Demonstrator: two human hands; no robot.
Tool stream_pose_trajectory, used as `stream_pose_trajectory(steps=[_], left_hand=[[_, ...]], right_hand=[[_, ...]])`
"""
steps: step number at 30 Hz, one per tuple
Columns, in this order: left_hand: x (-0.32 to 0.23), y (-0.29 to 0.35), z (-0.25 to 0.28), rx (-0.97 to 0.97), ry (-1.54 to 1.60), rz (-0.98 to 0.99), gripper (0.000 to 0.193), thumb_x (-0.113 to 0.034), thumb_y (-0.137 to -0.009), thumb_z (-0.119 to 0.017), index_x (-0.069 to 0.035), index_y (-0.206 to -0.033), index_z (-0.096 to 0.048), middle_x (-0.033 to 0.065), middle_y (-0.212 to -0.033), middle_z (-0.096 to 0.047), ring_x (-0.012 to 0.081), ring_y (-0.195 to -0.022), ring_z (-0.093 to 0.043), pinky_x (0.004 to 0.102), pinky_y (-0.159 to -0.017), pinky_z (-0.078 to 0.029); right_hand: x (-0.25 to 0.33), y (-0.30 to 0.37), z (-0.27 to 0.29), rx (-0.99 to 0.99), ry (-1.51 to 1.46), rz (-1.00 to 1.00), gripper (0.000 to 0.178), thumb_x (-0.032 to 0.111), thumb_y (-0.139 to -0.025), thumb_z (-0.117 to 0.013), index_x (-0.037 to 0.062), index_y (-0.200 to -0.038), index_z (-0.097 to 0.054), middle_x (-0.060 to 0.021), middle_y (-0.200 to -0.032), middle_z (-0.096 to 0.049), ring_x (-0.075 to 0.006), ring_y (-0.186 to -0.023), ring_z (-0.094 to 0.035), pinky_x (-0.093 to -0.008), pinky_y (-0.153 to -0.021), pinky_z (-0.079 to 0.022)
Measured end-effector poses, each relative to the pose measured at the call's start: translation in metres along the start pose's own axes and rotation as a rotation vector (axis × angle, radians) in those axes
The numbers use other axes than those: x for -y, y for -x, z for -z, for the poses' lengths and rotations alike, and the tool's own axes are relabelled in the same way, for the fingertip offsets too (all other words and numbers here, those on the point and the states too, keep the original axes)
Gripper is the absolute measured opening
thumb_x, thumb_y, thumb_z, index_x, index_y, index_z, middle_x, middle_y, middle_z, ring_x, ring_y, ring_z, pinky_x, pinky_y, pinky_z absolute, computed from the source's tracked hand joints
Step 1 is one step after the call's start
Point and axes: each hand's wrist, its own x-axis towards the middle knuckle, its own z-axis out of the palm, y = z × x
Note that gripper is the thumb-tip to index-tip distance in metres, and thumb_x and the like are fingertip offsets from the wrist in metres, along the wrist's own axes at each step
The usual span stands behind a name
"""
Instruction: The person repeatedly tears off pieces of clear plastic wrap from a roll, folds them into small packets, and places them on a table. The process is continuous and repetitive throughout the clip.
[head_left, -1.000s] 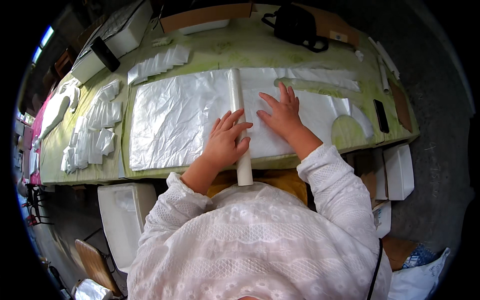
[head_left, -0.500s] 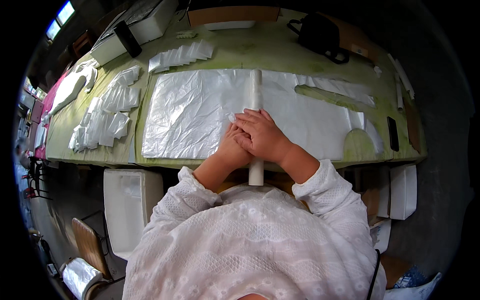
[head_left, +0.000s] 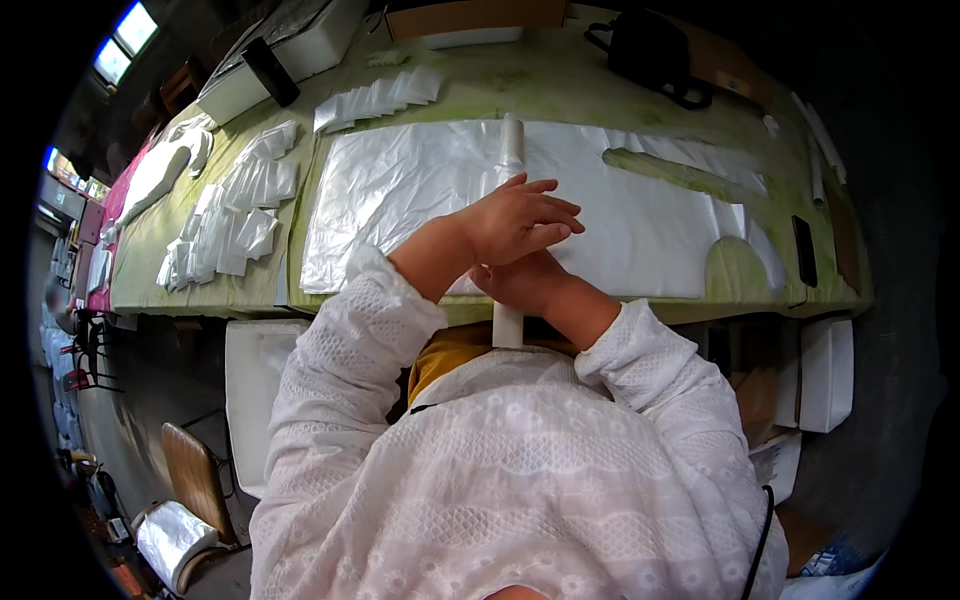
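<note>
Now the left hand (head_left: 515, 222) lies over the right hand (head_left: 518, 282), previously uppermost

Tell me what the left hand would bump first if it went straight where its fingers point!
Probably the plastic sheet: the left hand points right, across it. Its height is unclear, so it might pass above.

The table (head_left: 520, 85), draped in mottled green cloth (head_left: 560, 60), carries translucent plastic sheeting (head_left: 640, 220) across its middle, cut away in a curve towards four o'clock. Small whitish packets (head_left: 225, 215) overlap towards nine, and a fanned row of similar packets (head_left: 380, 98) lies at ten, with a white foam box (head_left: 312, 55) beyond it. A black strapped bag (head_left: 645, 55) sits near two, slim white rolls (head_left: 820, 138) at three, a black smartphone (head_left: 804, 250) just past three.
</note>
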Motion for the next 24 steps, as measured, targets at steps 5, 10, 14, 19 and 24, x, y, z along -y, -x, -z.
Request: stream_pose_trajectory(steps=[5, 10, 14, 19, 24], left_hand=[[0.016, 0.036, 0.004, 0.095, -0.203, 0.235, 0.044, -0.046, -0.104, -0.057, -0.014, -0.131, -0.07, 0.0055, -0.146, -0.059, 0.0329, -0.148, -0.038, 0.0508, -0.124, -0.025], [0.02, 0.116, 0.019, -0.311, -0.476, 0.718, 0.029, -0.035, -0.097, -0.068, -0.014, -0.116, -0.072, 0.0081, -0.135, -0.064, 0.0362, -0.141, -0.044, 0.0483, -0.12, -0.032], [-0.007, 0.102, 0.01, -0.497, -0.408, 0.349, 0.034, -0.021, -0.087, -0.078, -0.013, -0.119, -0.069, 0.0087, -0.142, -0.058, 0.0359, -0.144, -0.041, 0.0476, -0.118, -0.037], [0.027, 0.121, 0.003, -0.238, -0.432, 0.889, 0.063, -0.026, -0.094, -0.066, -0.018, -0.153, -0.046, 0.0047, -0.169, -0.026, 0.037, -0.156, -0.018, 0.0498, -0.127, -0.02], [0.073, 0.164, 0.037, -0.37, -0.618, 1.103, 0.061, -0.024, -0.1, -0.053, -0.015, -0.159, -0.037, 0.0098, -0.168, -0.029, 0.0363, -0.157, -0.019, 0.0443, -0.128, -0.018]], right_hand=[[0.011, 0.048, 0.032, -0.052, -0.118, 0.354, 0.021, 0.003, -0.079, -0.074, 0.0047, -0.1, -0.072, -0.0132, -0.117, -0.069, -0.0347, -0.12, -0.062, -0.0546, -0.107, -0.045], [0.024, 0.12, 0.06, -0.167, -0.148, 0.085, 0.02, 0.0, -0.079, -0.073, 0.0058, -0.099, -0.074, -0.0117, -0.115, -0.07, -0.0366, -0.118, -0.063, -0.0529, -0.103, -0.05], [0.015, 0.125, 0.053, -0.177, -0.239, 0.081, 0.023, -0.002, -0.08, -0.073, 0.0053, -0.101, -0.073, -0.012, -0.114, -0.07, -0.0373, -0.115, -0.064, -0.0491, -0.1, -0.052], [0.015, 0.12, 0.047, -0.128, -0.284, 0.155, 0.024, -0.003, -0.08, -0.073, 0.0045, -0.103, -0.072, -0.0124, -0.112, -0.07, -0.0379, -0.112, -0.065, -0.0466, -0.097, -0.054], [0.005, 0.14, 0.049, -0.196, -0.261, 0.032, 0.022, -0.003, -0.081, -0.072, 0.0045, -0.102, -0.072, -0.0109, -0.109, -0.071, -0.0359, -0.11, -0.066, -0.0447, -0.095, -0.055]])
